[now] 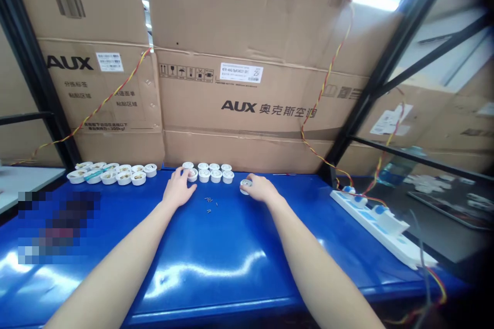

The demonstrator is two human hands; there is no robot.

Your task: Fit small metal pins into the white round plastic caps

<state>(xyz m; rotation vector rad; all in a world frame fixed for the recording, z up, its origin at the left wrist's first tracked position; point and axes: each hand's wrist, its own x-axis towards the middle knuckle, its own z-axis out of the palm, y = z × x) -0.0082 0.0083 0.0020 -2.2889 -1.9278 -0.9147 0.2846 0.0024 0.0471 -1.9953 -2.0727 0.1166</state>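
My left hand (179,188) rests at the left end of a cluster of small white round plastic pieces. Its thumb and fingers are spread around the nearest white round piece (192,175), and the fingertips seem to touch its edge. Farther right, my right hand (263,188) grips another white round piece (246,185) by its right side, low over the blue table (216,252). Between my hands lie several small screws (209,199) on the tabletop. The other pieces of the cluster (216,176) stand close together in two rows.
At the left, more white round pieces (124,178) hold yellowish parts, with a translucent teal tool (96,172) across them. Cardboard panels (247,87) stand behind. A white power strip (380,231) with plugs lies at the right. Red-yellow wire (322,95) hangs down near the dark rack post (370,92).
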